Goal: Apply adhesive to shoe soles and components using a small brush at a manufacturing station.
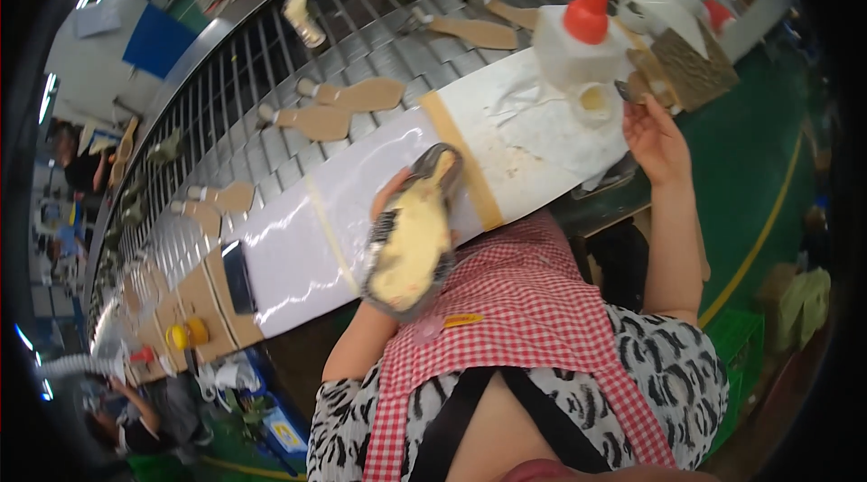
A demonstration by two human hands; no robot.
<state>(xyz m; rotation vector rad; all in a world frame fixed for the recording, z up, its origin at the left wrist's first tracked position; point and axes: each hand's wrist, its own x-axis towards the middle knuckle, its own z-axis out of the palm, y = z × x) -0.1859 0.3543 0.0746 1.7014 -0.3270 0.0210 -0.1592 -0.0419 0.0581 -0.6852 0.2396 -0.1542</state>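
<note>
Left hand (388,195): fingers curled around one dark shoe (411,247), cream underside up, over the near edge of the white worktop (280,256). Right hand (657,141): fingertips bunched at a small dark item (624,91); pinch cannot be told. Nearby: small pot (593,104); white bottle (573,56), red cap. Beyond: insoles (368,95) on metal slats (271,173).

The left hand (388,193) clasps a pale-bottomed shoe (411,252) in its fingers, while the right hand (655,141) has a small object (636,88) at its fingertips, a cup (592,105) and white bottle (571,53) lying left of them.
</note>
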